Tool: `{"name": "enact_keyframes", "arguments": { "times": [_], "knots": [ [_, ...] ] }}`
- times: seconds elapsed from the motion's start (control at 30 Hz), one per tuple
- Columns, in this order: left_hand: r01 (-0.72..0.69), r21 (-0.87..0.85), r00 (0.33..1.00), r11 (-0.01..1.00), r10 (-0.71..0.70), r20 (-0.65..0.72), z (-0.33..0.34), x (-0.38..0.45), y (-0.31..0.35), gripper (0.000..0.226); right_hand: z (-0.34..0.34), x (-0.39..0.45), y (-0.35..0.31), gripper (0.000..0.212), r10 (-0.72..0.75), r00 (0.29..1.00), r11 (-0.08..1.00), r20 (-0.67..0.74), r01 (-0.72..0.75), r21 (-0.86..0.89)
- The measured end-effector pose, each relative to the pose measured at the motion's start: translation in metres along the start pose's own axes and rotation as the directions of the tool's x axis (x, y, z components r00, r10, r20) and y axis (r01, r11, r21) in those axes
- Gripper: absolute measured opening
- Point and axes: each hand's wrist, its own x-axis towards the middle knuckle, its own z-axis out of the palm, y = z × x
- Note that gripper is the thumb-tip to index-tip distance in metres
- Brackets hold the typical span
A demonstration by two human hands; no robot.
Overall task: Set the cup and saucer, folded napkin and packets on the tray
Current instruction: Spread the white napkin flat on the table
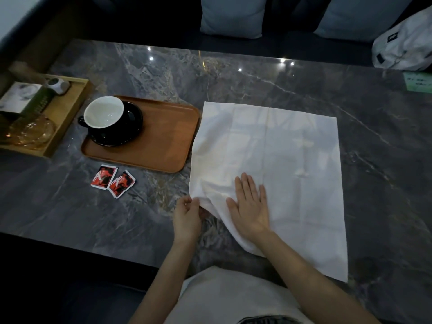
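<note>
A white cloth napkin (280, 160) lies spread open on the dark marble table, its left edge lapping the brown tray (163, 141). My left hand (187, 218) pinches the napkin's near-left edge, lifted a little off the table. My right hand (251, 204) presses flat on the napkin beside it, fingers straight. A black cup with a white inside (104, 113) stands on a black saucer (131, 134) at the tray's left end. Two red-and-black packets (113, 180) lie on the table just in front of the tray.
A wooden box tray (70, 113) at the far left holds a tissue box (23, 97), an amber glass dish (30, 132) and a small white object. Cushions and a white bag (404, 43) sit behind the table. A green card (418, 84) lies at the right edge.
</note>
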Motion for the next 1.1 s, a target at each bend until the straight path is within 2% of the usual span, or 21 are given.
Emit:
{"name": "enact_keyframes", "arguments": {
  "times": [0.07,0.2,0.33,0.43,0.5,0.57,0.63,0.7,0.77,0.8,0.87,0.93,1.0,1.1],
  "knots": [
    [-0.040,0.008,0.999,0.999,0.040,0.008,-0.003,-0.006,0.005,0.014,0.000,-0.001,0.003,0.077,-0.013,1.000,1.000,-0.005,0.013,0.001],
    [-0.155,0.187,0.984,0.970,0.168,-0.059,-0.015,0.000,0.020,0.012,0.000,-0.001,0.007,0.068,-0.037,0.999,0.998,0.004,0.037,-0.052],
    [-0.193,0.389,0.978,0.901,0.208,0.004,-0.032,0.020,0.022,0.018,-0.001,-0.002,0.007,0.067,-0.039,0.999,0.997,0.000,0.039,-0.066],
    [-0.196,0.634,0.977,0.748,0.201,0.065,-0.048,0.036,0.008,0.019,0.001,-0.002,0.007,0.067,-0.040,0.999,0.997,-0.015,0.039,-0.061],
    [-0.191,0.798,0.975,0.572,0.206,0.086,-0.054,0.039,-0.003,0.019,0.003,-0.002,0.008,0.068,-0.041,0.999,0.998,-0.022,0.039,-0.058],
    [-0.216,0.883,0.952,0.416,0.291,0.095,-0.051,0.038,-0.010,0.021,0.004,-0.001,0.008,0.069,-0.046,0.998,0.996,-0.031,0.043,-0.073],
    [-0.368,0.873,0.876,0.322,0.436,0.208,-0.037,0.034,-0.013,0.026,0.004,0.000,0.007,0.070,-0.047,0.998,0.995,-0.038,0.043,-0.093],
    [-0.544,0.812,0.761,0.211,0.532,0.371,-0.014,0.028,-0.018,0.039,0.003,0.001,0.006,0.073,-0.040,0.999,0.995,-0.011,0.038,-0.093],
    [-0.653,0.750,0.679,0.104,0.518,0.520,0.011,0.025,-0.030,0.045,0.000,0.003,0.005,0.079,-0.025,1.000,0.996,0.012,0.026,-0.082],
    [-0.682,0.728,0.659,0.072,0.492,0.569,0.023,0.024,-0.036,0.046,-0.002,0.003,0.007,0.079,-0.031,0.999,0.996,-0.012,0.030,-0.087],
    [-0.691,0.721,0.666,0.060,0.440,0.602,0.038,0.024,-0.046,0.050,-0.004,-0.001,0.013,0.069,-0.046,0.996,0.992,-0.071,0.037,-0.121],
    [-0.652,0.757,0.705,0.055,0.414,0.577,0.045,0.027,-0.051,0.054,-0.005,-0.008,0.023,0.058,-0.030,0.997,0.997,-0.064,0.025,-0.078],
    [-0.628,0.777,0.720,0.042,0.410,0.560,0.047,0.029,-0.053,0.053,-0.002,-0.017,0.034,0.057,-0.006,0.997,1.000,-0.074,0.004,-0.026],
    [-0.630,0.776,0.715,0.035,0.415,0.562,0.049,0.030,-0.053,0.053,-0.002,-0.030,0.052,0.060,0.060,0.991,0.997,-0.123,-0.067,-0.048]
  ]
}}
